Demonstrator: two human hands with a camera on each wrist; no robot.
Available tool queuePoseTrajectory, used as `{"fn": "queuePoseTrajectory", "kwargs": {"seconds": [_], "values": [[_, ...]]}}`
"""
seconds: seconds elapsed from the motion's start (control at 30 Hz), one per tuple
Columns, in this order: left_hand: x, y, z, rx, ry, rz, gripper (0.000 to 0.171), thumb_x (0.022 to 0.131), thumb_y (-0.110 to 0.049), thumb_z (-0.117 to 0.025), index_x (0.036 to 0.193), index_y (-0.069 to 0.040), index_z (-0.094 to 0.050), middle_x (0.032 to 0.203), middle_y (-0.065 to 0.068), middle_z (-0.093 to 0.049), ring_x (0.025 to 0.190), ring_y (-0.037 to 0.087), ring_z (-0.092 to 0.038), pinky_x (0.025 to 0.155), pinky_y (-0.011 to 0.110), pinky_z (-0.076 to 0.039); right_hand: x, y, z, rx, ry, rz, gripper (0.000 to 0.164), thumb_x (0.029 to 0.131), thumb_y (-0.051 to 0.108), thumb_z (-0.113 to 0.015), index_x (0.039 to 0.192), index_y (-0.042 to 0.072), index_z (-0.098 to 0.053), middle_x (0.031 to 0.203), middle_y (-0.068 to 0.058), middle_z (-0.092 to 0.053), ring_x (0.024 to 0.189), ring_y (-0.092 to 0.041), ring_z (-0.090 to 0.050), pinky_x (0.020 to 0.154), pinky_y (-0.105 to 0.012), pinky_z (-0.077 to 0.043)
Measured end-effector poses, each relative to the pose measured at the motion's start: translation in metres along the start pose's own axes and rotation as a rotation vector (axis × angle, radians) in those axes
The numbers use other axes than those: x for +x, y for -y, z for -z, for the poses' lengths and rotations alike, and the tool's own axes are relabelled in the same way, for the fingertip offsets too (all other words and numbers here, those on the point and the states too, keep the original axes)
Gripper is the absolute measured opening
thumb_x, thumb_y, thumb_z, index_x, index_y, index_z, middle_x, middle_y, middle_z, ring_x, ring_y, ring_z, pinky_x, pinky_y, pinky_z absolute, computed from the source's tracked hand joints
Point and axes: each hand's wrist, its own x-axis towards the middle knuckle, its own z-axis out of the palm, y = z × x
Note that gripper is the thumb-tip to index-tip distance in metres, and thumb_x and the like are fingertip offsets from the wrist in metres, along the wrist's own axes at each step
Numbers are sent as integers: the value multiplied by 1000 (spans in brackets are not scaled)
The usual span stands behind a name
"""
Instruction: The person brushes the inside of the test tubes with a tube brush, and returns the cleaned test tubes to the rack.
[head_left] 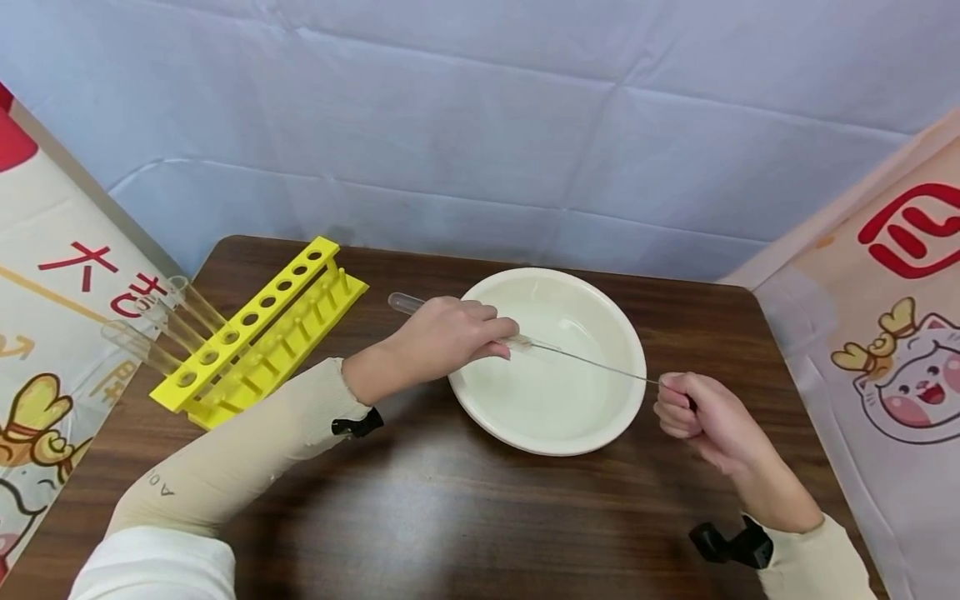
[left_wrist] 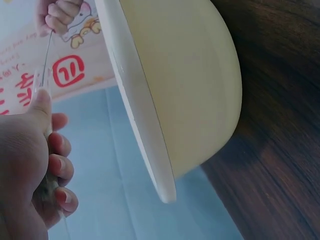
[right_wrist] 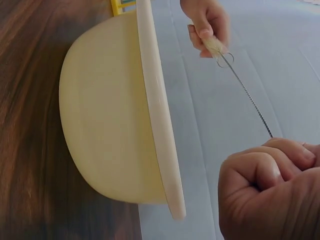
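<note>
Over a white basin [head_left: 551, 429], my left hand [head_left: 450, 337] grips a clear test tube [head_left: 405, 303] whose rounded end sticks out to the left. A test tube brush [head_left: 592, 362] has its pale bristles at the tube's mouth, close to my left thumb; how far they reach inside is hidden by the fingers. My right hand [head_left: 701, 421], off the basin's right rim, holds the far end of the brush's twisted wire [right_wrist: 250, 97] in curled fingers. In the left wrist view, the left hand's fingers [left_wrist: 61, 167] wrap around the tube.
A yellow test tube rack [head_left: 258, 333] stands at the left of the brown table [head_left: 450, 525]. Several clear test tubes [head_left: 161, 321] lean out of its near holes. Pale cloth [head_left: 480, 142] hangs behind, and printed cloths flank both sides.
</note>
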Motion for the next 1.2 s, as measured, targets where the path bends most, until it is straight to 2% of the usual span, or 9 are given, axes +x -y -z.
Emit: {"fn": "queuePoseTrajectory", "kwargs": {"seconds": [0.27, 0.5, 0.8, 0.97, 1.2], "values": [[-4, 4, 2, 11, -7, 15, 30, 99, -44, -61, 104, -15, -68, 71, -3, -55, 63, 11, -56, 55, 27, -48, -8, 0, 8, 49, 25, 41, 40, 106, -1, -11, 70, 8, -25, 59, -6, -16, 48, -21, -9, 46, -32, -6], [-6, 6, 3, -1, -2, 29, 27, 98, -41, -65, 105, -15, -69, 73, -3, -58, 64, 11, -57, 55, 27, -49, -12, -1, 14, 90, 46, 62, 40, 106, -1, -7, 71, 8, -23, 59, -5, -15, 47, -19, -8, 45, -31, -6], [-12, 10, 5, 13, 47, 78, 25, 97, -40, -68, 106, -16, -70, 74, -4, -57, 62, 11, -56, 53, 27, -46, -18, 0, 26, 130, 63, 72, 41, 105, -2, -1, 71, 7, -22, 57, -5, -14, 46, -19, -8, 44, -30, -6], [-13, 11, 6, 18, 40, 81, 26, 96, -40, -68, 107, -16, -70, 74, -4, -59, 62, 12, -57, 51, 27, -46, -23, 2, 29, 50, 20, 124, 42, 105, -5, -4, 70, 7, -24, 56, -6, -17, 45, -20, -9, 43, -31, -8], [-17, 12, 8, -2, 43, 104, 25, 96, -38, -70, 109, -16, -71, 78, -4, -63, 65, 12, -60, 53, 27, -48, -30, -4, 32, -202, -117, 371, 45, 104, -13, -12, 68, 3, -32, 59, -6, -25, 48, -20, -18, 46, -33, -14]]}}
